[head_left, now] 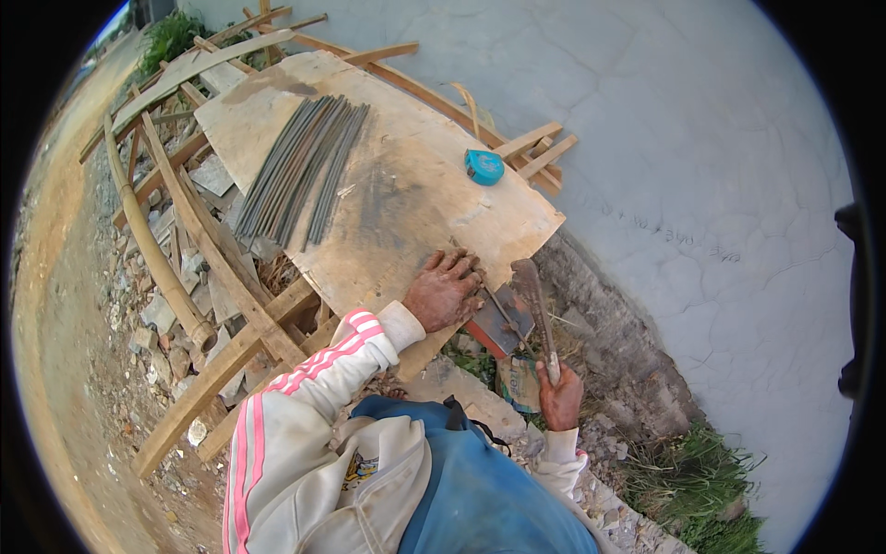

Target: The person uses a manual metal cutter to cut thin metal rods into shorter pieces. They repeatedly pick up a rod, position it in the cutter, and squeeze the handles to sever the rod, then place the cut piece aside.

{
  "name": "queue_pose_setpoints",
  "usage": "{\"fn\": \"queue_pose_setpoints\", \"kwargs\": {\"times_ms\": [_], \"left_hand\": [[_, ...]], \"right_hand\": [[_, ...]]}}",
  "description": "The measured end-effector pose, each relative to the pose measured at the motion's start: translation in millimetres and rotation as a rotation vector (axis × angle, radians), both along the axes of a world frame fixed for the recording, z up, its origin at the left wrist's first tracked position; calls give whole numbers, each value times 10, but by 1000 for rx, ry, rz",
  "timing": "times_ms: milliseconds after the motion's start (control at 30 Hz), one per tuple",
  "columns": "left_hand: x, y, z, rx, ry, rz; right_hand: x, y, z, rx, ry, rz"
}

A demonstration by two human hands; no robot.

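My left hand [444, 292] lies flat with its fingers spread near the close right edge of a worn wooden board [406, 166]. A thin metal rod [504, 314] runs past its fingertips and off that edge; whether the palm presses on it I cannot tell. Off the board's right side, my right hand [560, 397] is closed round the lower end of a long, rusty brown bar [533, 300]. The bar's thicker far end reaches up beside the board's corner. Farther back on the board lies a bundle of steel rods [305, 166]. A teal tape measure [484, 167] rests near the far right edge.
Timber beams [208, 235] and a bamboo pole [157, 249] stand around the board's left side, above broken rubble [171, 342]. A grey cracked wall [720, 185] rises at right. Below the board's corner are a red-edged dark block [498, 323] and a crumpled bag [519, 383].
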State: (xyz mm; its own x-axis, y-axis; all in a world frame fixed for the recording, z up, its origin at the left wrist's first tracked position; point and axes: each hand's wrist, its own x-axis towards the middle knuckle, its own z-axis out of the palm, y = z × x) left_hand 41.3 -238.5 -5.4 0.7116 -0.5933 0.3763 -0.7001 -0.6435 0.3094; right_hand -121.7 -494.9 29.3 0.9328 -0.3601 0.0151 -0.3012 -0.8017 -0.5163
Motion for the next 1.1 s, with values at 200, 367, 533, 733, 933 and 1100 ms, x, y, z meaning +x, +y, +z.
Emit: {"fn": "queue_pose_setpoints", "kwargs": {"times_ms": [200,367,533,733,933,1100], "left_hand": [[39,7,-17,-41,26,59],[37,-6,-29,-78,30,73],[29,-30,-30,-95,18,75],[6,-42,-15,-79,-13,85],[20,-29,8,-52,-10,58],[106,-57,24,12,28,6]], "right_hand": [[107,62,42,60,49,-3],[139,52,51,87,62,-14],[105,46,-1,151,6,-5],[77,52,23,117,-6,13],[63,139,106,46,35,-1],[-24,175,23,74,-12,-28]]}}
